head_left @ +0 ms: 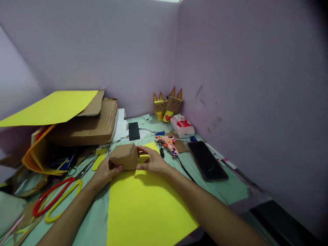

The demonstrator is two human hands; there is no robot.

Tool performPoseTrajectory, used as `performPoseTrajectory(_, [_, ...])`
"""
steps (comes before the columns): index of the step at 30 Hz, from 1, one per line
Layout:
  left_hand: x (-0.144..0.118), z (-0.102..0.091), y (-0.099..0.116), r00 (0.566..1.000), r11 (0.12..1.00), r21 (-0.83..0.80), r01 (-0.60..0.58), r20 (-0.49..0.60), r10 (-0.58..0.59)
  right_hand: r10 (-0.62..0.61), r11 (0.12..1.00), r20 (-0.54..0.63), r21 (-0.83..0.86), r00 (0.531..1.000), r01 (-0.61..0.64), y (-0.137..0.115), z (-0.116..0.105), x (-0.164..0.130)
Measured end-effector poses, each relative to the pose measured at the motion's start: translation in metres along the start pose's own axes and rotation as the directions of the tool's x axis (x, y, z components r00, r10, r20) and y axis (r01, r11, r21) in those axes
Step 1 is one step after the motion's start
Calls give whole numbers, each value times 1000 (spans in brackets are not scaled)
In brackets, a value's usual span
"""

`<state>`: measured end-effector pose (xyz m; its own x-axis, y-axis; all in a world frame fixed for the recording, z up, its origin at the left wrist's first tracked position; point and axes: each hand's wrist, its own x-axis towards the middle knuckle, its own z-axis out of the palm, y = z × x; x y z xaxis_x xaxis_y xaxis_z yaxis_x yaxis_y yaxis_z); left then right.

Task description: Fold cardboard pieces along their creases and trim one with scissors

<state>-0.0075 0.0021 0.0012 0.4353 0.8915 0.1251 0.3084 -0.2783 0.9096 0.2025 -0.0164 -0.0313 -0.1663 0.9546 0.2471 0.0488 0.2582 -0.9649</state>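
A small brown cardboard box (124,158) is held between my two hands above the far end of a bright yellow sheet of paper (146,205). My left hand (104,171) grips the box's left side, its thumb along the lower front edge. On the right side, the thumb and fingertips of my right hand (151,160) press against the box with the fingers curved. The box's underside is hidden, so I cannot tell whether it rests on the paper.
Scissors (64,196) with red and yellow handles lie left. Behind stand stacked cardboard (84,128) and a yellow sheet (53,107). A patterned glue gun (169,143) with a cord, a phone (207,162), a tissue pack (182,125) and two eared cardboard figures (174,104) are at right.
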Motion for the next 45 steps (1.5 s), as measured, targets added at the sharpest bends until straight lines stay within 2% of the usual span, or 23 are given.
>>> performPoseTrajectory(4, [0,1,-4,1000,1000,-24,3,3,-3,-32,999,-2,19,999,32,-1,1,-1])
performPoseTrajectory(9, [2,5,-13,996,999,35,21,-90,-18,-51,998,-8,-21,999,51,1,0,-1])
performPoseTrajectory(13, [2,9,-12,990,992,114,46,-137,-30,-44,998,-5,-48,999,44,4,-1,-1])
performPoseTrajectory(23, [1,16,2,995,982,185,25,-104,-5,-11,999,19,-45,1000,12,8,0,0])
performPoseTrajectory(32, [-1,14,-5,995,984,177,12,-102,7,18,999,28,-27,999,-17,6,-2,0])
performPoseTrajectory(40, [-1,17,2,996,989,146,0,-90,14,25,1000,43,-5,999,-25,3,-1,-1])
performPoseTrajectory(45, [-1,17,-2,998,994,112,-9,-67,17,20,1000,42,-14,999,-19,6,-1,0])
